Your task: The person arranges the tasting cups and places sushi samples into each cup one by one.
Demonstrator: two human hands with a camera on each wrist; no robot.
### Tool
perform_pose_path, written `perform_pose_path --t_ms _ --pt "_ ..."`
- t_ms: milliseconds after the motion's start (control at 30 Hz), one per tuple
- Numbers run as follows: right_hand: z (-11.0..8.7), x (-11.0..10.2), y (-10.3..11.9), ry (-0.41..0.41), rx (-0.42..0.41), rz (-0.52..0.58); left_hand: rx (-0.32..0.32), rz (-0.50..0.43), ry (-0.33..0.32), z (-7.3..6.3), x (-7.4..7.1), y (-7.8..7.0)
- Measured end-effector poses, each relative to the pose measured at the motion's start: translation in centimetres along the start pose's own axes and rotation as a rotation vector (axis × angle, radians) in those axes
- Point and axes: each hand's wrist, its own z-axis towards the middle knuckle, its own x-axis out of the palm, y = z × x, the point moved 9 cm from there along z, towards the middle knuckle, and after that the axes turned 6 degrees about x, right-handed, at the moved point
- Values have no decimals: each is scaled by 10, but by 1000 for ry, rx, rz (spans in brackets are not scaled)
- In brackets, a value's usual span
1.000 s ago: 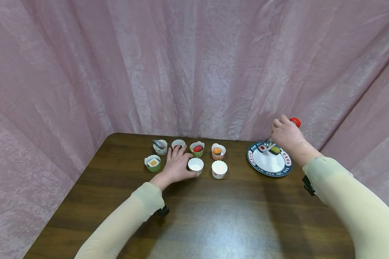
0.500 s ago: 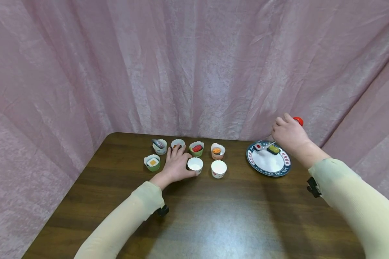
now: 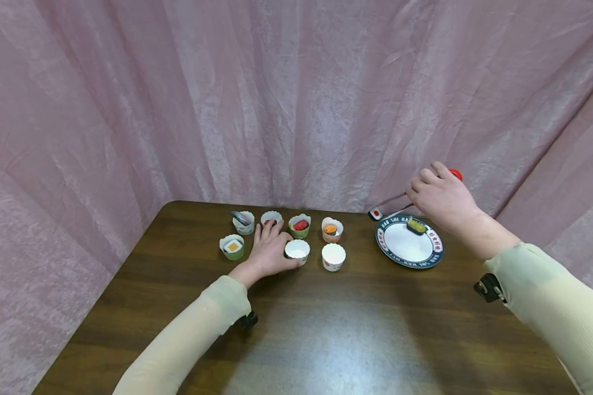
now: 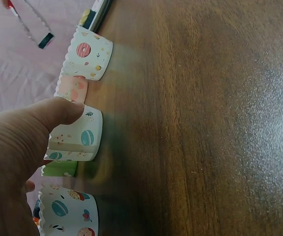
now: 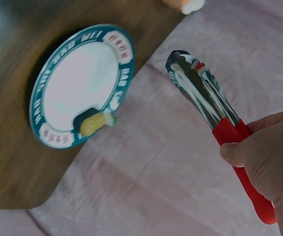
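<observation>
My left hand (image 3: 267, 253) pinches a white paper baking cup (image 3: 297, 250) between thumb and fingers; in the left wrist view, blue and pink prints show on its side. My right hand (image 3: 443, 198) grips red-handled metal tongs (image 5: 225, 132). Between the tongs' tips is a small sushi roll (image 3: 375, 214), white with a red centre and dark wrap, held above the table's back edge, just left of the plate. On the blue-rimmed white plate (image 3: 409, 249) lies a green-topped sushi piece (image 3: 417, 226).
A second white cup (image 3: 333, 257) stands right of the held one. Behind are an orange cup (image 3: 332, 238) with an orange-topped piece and a green cup (image 3: 300, 233) with a red one. More filled cups (image 3: 233, 255) stand at the left. A pink curtain (image 3: 296, 109) hangs behind the table.
The tongs have lifted the sushi roll off the plate and carried it left past the rim. My right hand has risen slightly. My left hand stays at the cup.
</observation>
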Motion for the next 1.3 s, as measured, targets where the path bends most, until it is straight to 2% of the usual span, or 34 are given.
perform_pose_path --t_ms 233,467,767,1033,1300 --pt "11 -26 21 -157 -65 39 -9 7 3 2 1 3" --pt "19 -28 42 -135 -101 4 -2 -5 -9 1 1 1" --pt "32 -42 70 -203 -140 8 3 -8 -10 3 2 1" --pt "48 -47 99 -194 -189 -39 9 -30 -16 5 7 4" --pt "67 -51 127 -220 -254 -52 3 -31 -12 3 3 0"
